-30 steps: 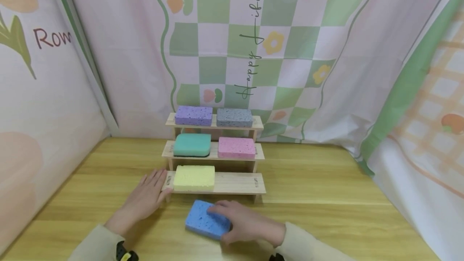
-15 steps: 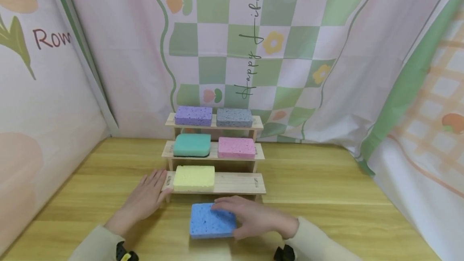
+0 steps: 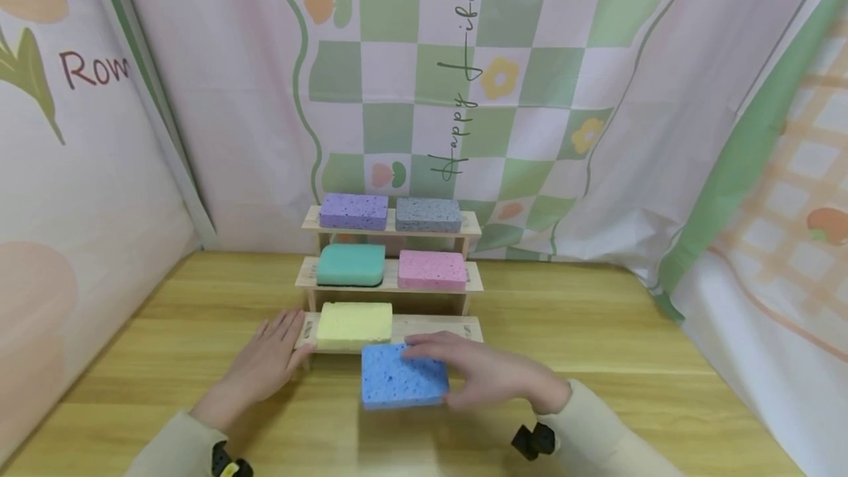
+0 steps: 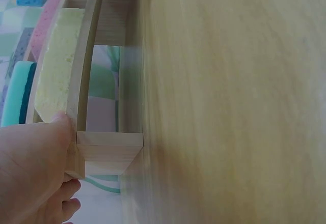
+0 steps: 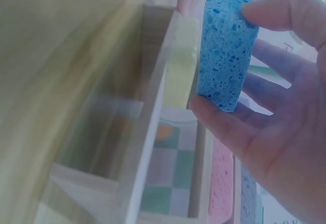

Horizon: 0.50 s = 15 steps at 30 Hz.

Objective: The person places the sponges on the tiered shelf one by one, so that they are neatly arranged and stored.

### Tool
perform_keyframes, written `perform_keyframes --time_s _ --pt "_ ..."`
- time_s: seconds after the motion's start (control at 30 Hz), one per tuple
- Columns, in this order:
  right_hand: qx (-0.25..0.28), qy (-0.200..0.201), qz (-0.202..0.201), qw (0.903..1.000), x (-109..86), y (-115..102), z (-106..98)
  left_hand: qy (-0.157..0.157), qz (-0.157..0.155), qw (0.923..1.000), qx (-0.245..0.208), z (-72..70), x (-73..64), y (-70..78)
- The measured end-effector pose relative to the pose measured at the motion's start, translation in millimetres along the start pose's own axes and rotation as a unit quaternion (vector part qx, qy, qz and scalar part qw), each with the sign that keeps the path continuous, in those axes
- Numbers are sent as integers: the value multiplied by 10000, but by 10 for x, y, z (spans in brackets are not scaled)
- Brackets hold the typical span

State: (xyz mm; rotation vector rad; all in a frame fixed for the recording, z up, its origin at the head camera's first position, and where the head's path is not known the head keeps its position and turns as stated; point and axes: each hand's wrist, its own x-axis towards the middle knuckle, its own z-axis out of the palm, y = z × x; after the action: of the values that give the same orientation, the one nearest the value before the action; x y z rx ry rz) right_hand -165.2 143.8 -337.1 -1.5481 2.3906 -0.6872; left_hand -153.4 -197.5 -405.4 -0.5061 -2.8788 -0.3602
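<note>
My right hand [image 3: 486, 370] grips a blue sponge [image 3: 400, 377] by its right end, fingers on top and thumb at the near side. The sponge is held up before the lowest tier of a three-tier wooden shelf [image 3: 433, 330]. In the right wrist view the thumb and a fingertip pinch the blue sponge [image 5: 226, 46] on opposite sides. My left hand [image 3: 265, 359] holds the left end of the lowest tier, its thumb [image 4: 61, 124] on the board beside a yellow sponge [image 3: 354, 326].
On the middle tier sit a teal sponge [image 3: 351, 265] and a pink sponge [image 3: 432, 269]. A purple sponge [image 3: 353, 212] and a grey sponge [image 3: 428, 215] lie on the top tier. The shelf stands on a wood-grain table [image 3: 596, 359], with a printed curtain [image 3: 391, 6] behind.
My right hand has lifted the blue sponge off the table and carried it up, forward and to the right, turning it square to the shelf. The left hand stays put.
</note>
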Motion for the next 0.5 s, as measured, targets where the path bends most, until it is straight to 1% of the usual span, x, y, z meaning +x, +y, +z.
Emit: perform_keyframes --time_s 0.17,0.43,0.5 --pt "-67 144 118 9998 -25 40 -90 -1 12 10000 -13 -4 -4 0" --pt "138 178 574 9981 -56 147 -187 -9 24 10000 -33 4 -4 -11" --pt "103 246 551 9981 -61 180 -205 -4 27 10000 -45 11 -3 -16"
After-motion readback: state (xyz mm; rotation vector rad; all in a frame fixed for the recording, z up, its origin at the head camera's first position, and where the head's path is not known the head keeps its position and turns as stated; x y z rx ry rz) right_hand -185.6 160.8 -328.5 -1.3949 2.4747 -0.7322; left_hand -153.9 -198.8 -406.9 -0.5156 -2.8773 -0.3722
